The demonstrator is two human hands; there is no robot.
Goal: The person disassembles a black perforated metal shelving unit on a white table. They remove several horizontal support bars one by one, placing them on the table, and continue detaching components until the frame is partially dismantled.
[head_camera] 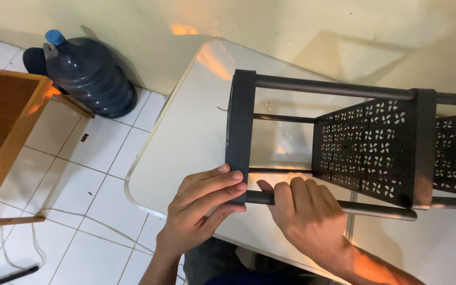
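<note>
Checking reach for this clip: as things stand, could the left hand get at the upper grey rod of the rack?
Probably yes. The left hand grips the black end panel, and the upper grey rod joins that panel's far end. Nothing lies between them; the hand would have to let go first.

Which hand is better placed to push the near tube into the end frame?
Right. The right hand is wrapped around the near tube beside the joint, while the left hand grips the black end frame, bracing it.
</note>
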